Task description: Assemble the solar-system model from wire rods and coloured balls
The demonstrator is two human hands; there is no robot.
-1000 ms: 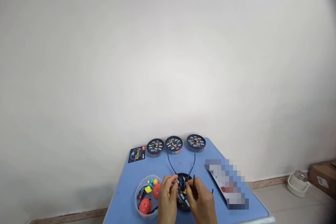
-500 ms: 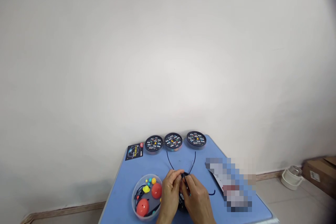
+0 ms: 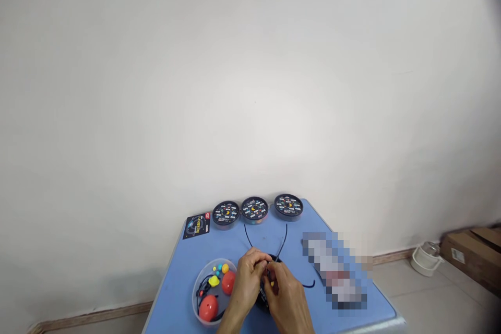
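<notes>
My left hand and my right hand meet over a round black disc near the front of the blue table. Both pinch small parts at the disc's hub, where two thin black wire arms rise and spread back in a V. A bit of yellow shows between my fingers. Just left of my left hand stands a clear round tub with two red half-balls, a yellow piece, small coloured beads and black wires.
Three round black lidded tins line the table's back edge, with a dark card to their left. A blurred-out flat item lies at right. On the floor at right are a white container and a cardboard box.
My hands have drawn closer together over the disc's hub, covering more of it. The view has shifted slightly, so the table sits a little lower-left in frame.
</notes>
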